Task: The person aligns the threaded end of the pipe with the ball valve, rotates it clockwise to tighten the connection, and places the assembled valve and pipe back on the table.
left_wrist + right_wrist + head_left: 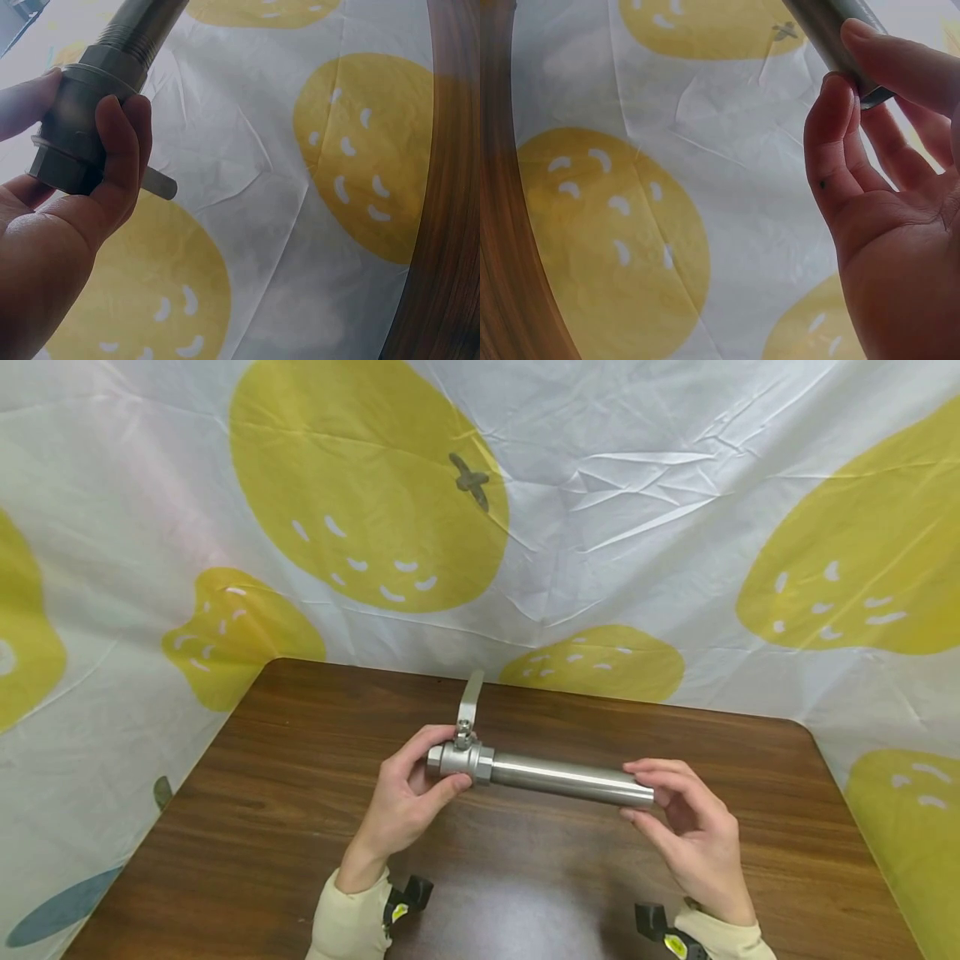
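Left grip (408, 802) holds the valve (457, 762), right grip (701, 835) the pipe (558, 777) near its free end, above the counter (300, 735) between its side edges. Level, straight alignment should spare the threads (129, 41).

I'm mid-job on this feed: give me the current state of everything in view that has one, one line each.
Valve: gripped, joined to the pipe
Lever: crosswise to the pipe, probably closed
Pipe: one end at the valve, some thread exposed there; tightness can't be told
Left hand: holding the valve body
Right hand: holding the pipe's far end
Cloth: hung behind the table, creased
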Available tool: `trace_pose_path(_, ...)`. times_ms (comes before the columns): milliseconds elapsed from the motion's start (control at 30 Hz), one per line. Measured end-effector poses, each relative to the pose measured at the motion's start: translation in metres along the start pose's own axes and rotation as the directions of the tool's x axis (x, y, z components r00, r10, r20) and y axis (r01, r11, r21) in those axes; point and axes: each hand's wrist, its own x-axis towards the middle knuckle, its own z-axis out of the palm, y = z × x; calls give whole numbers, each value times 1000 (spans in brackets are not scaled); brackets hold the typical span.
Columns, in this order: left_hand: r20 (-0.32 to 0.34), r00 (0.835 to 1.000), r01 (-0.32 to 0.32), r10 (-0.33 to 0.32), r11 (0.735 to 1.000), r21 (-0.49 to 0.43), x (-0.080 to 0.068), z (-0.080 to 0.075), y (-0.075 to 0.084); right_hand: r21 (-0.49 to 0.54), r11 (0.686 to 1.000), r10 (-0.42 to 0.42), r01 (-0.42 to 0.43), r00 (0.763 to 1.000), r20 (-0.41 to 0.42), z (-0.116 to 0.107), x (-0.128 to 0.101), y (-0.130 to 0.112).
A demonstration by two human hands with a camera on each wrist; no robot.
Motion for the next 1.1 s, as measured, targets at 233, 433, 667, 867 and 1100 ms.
trace_pose_path(233, -2, 1000, -1, 1, 1000, -4, 0, 2, 1, -4, 1000, 6, -6, 1000, -4, -1, -2, 1)
trace_pose_path(433, -4, 1000, -3, 3, 1000, 4, 0, 2, 1, -5, 1000, 12, -12, 1000, -4, -3, -3, 3)
trace_pose_path(667, -4, 1000, -1, 1, 1000, 6, 0, 2, 2, -8, 1000, 14, -14, 1000, -4, -5, -5, 6)
trace_pose_path(867, -8, 1000, -2, 2, 1000, 4, 0, 2, 1, -10, 1000, 14, -14, 1000, -4, -5, -4, 6)
trace_pose_path(1100, -9, 1000, 0, 0, 1000, 8, 0, 2, 1, -7, 1000, 11, -11, 1000, -5, -5, -3, 5)
